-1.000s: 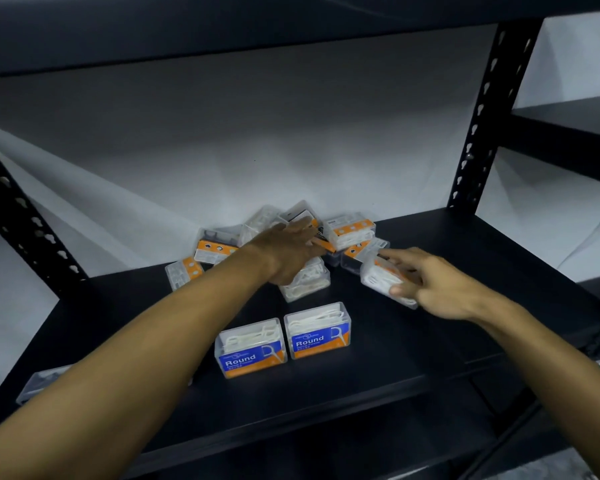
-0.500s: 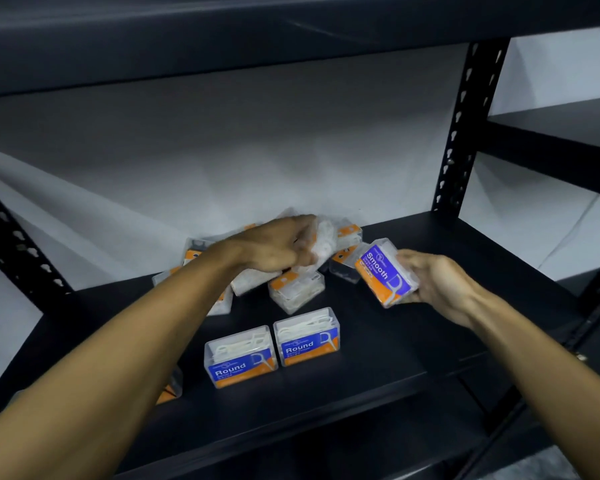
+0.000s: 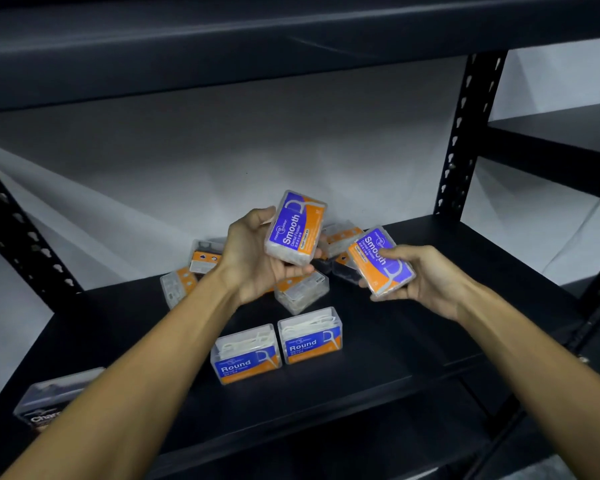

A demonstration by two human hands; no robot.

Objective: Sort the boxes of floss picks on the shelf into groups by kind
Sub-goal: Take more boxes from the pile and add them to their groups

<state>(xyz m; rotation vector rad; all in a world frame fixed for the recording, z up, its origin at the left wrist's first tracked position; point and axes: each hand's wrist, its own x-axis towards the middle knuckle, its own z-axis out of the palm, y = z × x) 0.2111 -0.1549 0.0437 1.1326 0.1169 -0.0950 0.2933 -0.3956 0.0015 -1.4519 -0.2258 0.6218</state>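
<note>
My left hand (image 3: 257, 258) holds a purple-and-orange "Smooth" floss pick box (image 3: 294, 227) upright above the pile, label facing me. My right hand (image 3: 426, 277) grips a second "Smooth" box (image 3: 381, 260), tilted, to the right of the first. Two blue-and-orange "Round" boxes (image 3: 246, 355) (image 3: 310, 336) stand side by side near the front of the black shelf (image 3: 413, 344). Behind my hands lies a loose pile of several clear boxes (image 3: 300, 292), partly hidden. A dark "Charcoal" box (image 3: 54, 398) sits at the front left, partly behind my forearm.
A black upright post (image 3: 465, 140) rises at the right back corner and a diagonal brace (image 3: 25, 237) crosses the left. The upper shelf (image 3: 257, 46) hangs low overhead. A white wall backs the shelf. Bare shelf surface lies to the right of the "Round" boxes.
My left hand has lifted a "Smooth" box out of the pile and turned its label toward me. My right hand has kept its "Smooth" box and raised it slightly.
</note>
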